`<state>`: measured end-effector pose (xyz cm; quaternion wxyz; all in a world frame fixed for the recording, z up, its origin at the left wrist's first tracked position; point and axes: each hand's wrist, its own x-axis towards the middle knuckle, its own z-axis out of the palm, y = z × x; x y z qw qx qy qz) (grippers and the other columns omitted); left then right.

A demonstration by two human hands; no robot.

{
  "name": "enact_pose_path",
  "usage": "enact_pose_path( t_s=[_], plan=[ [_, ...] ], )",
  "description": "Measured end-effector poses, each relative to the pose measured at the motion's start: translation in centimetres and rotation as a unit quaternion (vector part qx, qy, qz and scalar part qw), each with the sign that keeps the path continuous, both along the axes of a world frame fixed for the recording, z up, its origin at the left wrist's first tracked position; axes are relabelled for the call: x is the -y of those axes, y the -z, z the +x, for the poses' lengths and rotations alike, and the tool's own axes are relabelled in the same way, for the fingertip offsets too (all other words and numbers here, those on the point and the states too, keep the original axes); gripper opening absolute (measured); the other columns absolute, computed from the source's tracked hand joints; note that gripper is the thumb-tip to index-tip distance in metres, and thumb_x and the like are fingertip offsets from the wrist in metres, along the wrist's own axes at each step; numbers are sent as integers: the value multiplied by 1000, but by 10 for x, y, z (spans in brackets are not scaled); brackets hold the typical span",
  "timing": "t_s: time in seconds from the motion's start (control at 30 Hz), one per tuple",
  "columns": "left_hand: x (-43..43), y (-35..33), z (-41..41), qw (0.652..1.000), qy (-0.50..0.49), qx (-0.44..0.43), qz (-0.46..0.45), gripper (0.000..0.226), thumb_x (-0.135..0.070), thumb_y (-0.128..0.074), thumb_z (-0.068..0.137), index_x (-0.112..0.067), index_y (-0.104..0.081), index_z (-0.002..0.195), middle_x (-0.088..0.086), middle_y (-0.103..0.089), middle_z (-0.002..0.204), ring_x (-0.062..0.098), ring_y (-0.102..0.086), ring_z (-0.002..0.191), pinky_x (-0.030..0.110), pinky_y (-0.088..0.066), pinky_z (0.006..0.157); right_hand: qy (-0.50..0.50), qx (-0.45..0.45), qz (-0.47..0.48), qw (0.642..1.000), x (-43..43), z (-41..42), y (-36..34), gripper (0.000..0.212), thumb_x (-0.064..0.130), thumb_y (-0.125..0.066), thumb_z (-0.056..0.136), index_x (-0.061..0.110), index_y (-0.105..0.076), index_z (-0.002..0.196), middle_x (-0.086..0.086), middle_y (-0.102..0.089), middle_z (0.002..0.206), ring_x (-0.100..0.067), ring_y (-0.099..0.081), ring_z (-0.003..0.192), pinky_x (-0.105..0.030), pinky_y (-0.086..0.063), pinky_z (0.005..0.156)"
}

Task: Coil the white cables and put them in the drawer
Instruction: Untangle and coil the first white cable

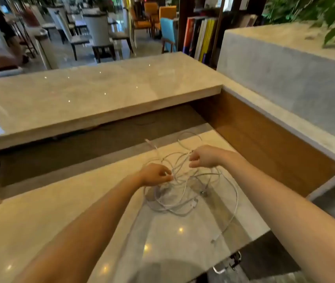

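I am starting to untangle the white cables (183,201) heaped on the near desk (60,211), my left hand (156,175) and right hand (205,156) each pinching a strand, and next I judge one cable needs drawing free for coiling.

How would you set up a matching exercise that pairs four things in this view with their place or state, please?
Things:
1. left hand
2. right hand
3. white cables
4. books

Places or states:
A. standing upright, far in the background
B. pinches strands at the tangle's left side
C. lying in a loose tangle on the counter
D. grips a cable at the tangle's far right

Pairs: 1-B, 2-D, 3-C, 4-A
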<state>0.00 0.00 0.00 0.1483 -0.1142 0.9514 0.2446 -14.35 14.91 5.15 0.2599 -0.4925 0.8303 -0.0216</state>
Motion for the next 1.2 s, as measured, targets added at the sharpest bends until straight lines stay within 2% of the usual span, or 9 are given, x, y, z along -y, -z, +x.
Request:
enact_pose_path(
  t_s=[0.1, 0.23, 0.37, 0.53, 0.67, 0.83, 0.97, 1.07, 1.2],
  plan=[
    [-24, 29, 13, 999, -14, -4, 42, 40, -47, -53, 89, -20, -64, 116, 4, -68, 108, 18, -61, 95, 32, -48, 85, -18, 12, 14, 1000, -13, 10, 38, 15, 28, -55, 92, 20, -65, 85, 6, -57, 78, -20, -52, 85, -27, -39, 65],
    [-49, 50, 14, 994, -73, -41, 70, 32, -41, -62, 84, -18, -67, 106, 2, -66, 82, 10, -54, 71, 21, -37, 61, 24, -13, -32, 999, -26, 13, 73, 28, 21, -57, 91, 14, -63, 117, -6, -64, 116, -23, -58, 106, -30, -45, 81],
    [-62, 52, 7, 980, -129, -87, 122, 19, -13, -51, 90, -12, -67, 101, 6, -65, 80, 12, -55, 66, 15, -37, 52, 64, 8, -118, 991, -33, 7, 92, 7, 21, -62, 87, 17, -67, 91, -5, -66, 93, -23, -61, 89, -33, -46, 72],
    [-56, 28, 0, 959, -160, -192, 133, 20, -16, -48, 95, -12, -68, 97, -7, -57, 72, 7, -50, 66, 12, -35, 56, 126, 143, -238, 952, -40, 7, 74, 9, 19, -65, 86, 13, -64, 81, 4, -61, 75, -9, -55, 71, -22, -43, 66],
    [-50, -10, -10, 951, -156, -240, 119, 20, -21, -48, 95, -16, -68, 97, -18, -53, 66, 3, -48, 61, 12, -34, 53, 151, 152, -308, 927, -35, 3, 46, 11, 12, -59, 89, 7, -66, 84, 2, -63, 77, -11, -59, 73, -21, -47, 68],
    [-41, -60, -24, 933, -172, -291, 121, 19, -24, -50, 94, -19, -67, 102, -9, -57, 73, 5, -50, 64, 21, -40, 62, 202, 158, -430, 865, -26, -1, -8, 9, 14, -55, 92, 7, -59, 89, 0, -60, 72, -12, -56, 65, -20, -48, 60],
    [-37, -86, -25, 873, -273, -402, 48, 13, -27, -55, 91, -19, -65, 95, -2, -63, 90, 13, -58, 84, 23, -47, 71, 267, 172, -512, 798, -25, -1, -50, 12, 19, -53, 93, 8, -58, 92, -1, -55, 72, -11, -49, 61, -22, -40, 55],
    [-49, -108, -27, 865, -309, -378, 114, 30, -37, -47, 95, -17, -61, 77, 6, -67, 76, 21, -63, 73, 38, -51, 72, 284, 161, -546, 772, -22, 8, -69, 13, 21, -56, 92, 7, -57, 89, -2, -57, 73, -10, -50, 63, -23, -41, 59],
    [-62, -142, -30, 823, -351, -381, 233, 33, -42, -42, 96, -17, -58, 81, 5, -69, 70, 18, -68, 62, 28, -56, 62, 277, 137, -572, 760, -23, 23, -88, 14, 22, -58, 91, 8, -57, 86, 0, -59, 72, -11, -53, 65, -22, -42, 59]
  ],
)
